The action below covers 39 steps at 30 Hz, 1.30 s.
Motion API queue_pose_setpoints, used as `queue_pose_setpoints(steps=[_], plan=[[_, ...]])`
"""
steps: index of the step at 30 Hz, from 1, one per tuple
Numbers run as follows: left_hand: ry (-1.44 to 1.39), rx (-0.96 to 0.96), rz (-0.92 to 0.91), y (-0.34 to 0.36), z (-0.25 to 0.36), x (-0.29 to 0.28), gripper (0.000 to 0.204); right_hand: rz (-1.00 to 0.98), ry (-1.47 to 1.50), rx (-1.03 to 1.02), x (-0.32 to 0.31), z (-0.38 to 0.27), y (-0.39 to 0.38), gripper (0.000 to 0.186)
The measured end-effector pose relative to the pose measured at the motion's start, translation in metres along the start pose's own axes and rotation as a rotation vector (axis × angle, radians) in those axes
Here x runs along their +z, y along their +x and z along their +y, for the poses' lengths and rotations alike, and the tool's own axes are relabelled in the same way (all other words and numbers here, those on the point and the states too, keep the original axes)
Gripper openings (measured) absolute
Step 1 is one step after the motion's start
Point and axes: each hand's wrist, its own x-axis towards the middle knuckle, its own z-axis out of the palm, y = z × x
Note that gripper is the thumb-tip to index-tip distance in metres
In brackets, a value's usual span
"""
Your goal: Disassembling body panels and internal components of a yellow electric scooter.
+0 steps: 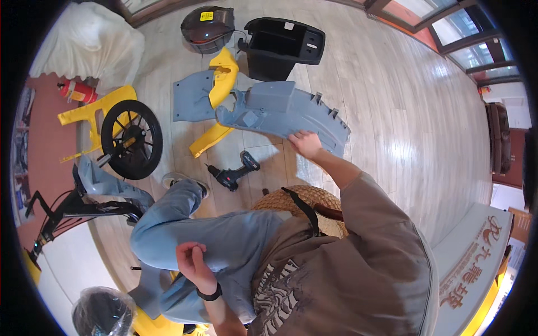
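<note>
My right hand [305, 144] is closed on the near edge of a long, curved grey plastic panel [274, 112], which looks like a scooter body panel. The panel has small tabs along its far edge. Over my bent leg hovers my left hand [196, 266], its fingers curled in and no object visible in it. On the floor between my foot and the panel lies a black cordless drill [232, 172]. A yellow plastic panel [224, 78] and a flat grey panel [193, 95] touch the curved panel's left end.
A black storage bin [286, 47] and a dark top box [207, 31] stand beyond the panels. To the left are a black-spoked wheel [131, 140], a yellow frame-like panel [84, 117] and a red fire extinguisher [77, 91]. A woven seat [302, 199] is beneath me.
</note>
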Motion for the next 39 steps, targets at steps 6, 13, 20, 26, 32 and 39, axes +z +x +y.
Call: queue_pose_setpoints(steps=[6,13,20,26,32,39], plan=[[0.104,0.071,-0.028,-0.015,0.018,-0.011,0.005,-0.060,-0.060,0.129,0.004,-0.008,0.003,0.015],[0.210,0.147,0.094,-0.034,0.025,-0.065,0.006,-0.146,-0.150,0.169,-0.030,0.017,0.007,0.012],[0.151,0.183,0.341,-0.043,-0.002,-0.107,0.006,-0.039,-0.250,0.018,-0.144,0.049,-0.048,0.007],[0.158,0.227,0.366,-0.045,-0.030,-0.109,0.007,-0.057,-0.380,-0.056,-0.194,0.061,-0.066,0.010],[0.171,0.236,0.333,-0.044,-0.039,-0.097,0.007,-0.067,-0.354,-0.058,-0.152,0.066,-0.067,0.009],[0.274,0.296,0.376,-0.045,-0.038,-0.101,0.008,-0.075,-0.308,-0.022,-0.071,0.039,-0.039,0.009]])
